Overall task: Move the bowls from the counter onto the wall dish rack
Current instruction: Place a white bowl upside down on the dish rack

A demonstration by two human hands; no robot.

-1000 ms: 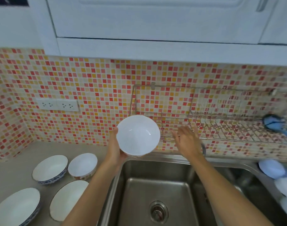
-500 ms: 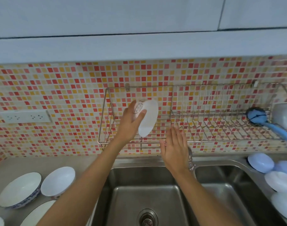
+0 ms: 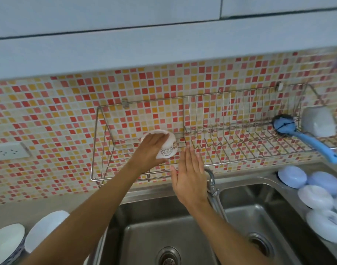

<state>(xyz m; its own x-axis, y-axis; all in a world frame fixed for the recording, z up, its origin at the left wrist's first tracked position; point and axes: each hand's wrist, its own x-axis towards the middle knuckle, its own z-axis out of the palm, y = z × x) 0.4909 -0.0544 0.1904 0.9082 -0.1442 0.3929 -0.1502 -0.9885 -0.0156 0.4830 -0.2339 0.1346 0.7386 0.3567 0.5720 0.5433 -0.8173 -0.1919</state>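
The step in hand looks like the placing of one bowl: the left hand holds a small white bowl turned over, mouth toward the wall and base toward the camera, inside the left, open section of the rack. Its grip is closed over the bowl's side, fingers spread across the top of it; whether the bowl already touches the rack's wires cannot be told. The right hand hangs just beside it, flat and open, fingers straight, holding nothing, in front of the rack's lower rail and above the tap. Two more bowls wait on the table at lower left, beside the sink, so the task seems early. Next, I judge, the bowl must be lowered until it sits steady on the bottom wires, then the fingers eased off without tipping it through a gap; the free hand is placed to steady it. The bowl's outer wall carries a printed band of dark lettering and a small brownish figure, but the writing is too blurred to read. A blue brush lies at the rack's far right, well apart.
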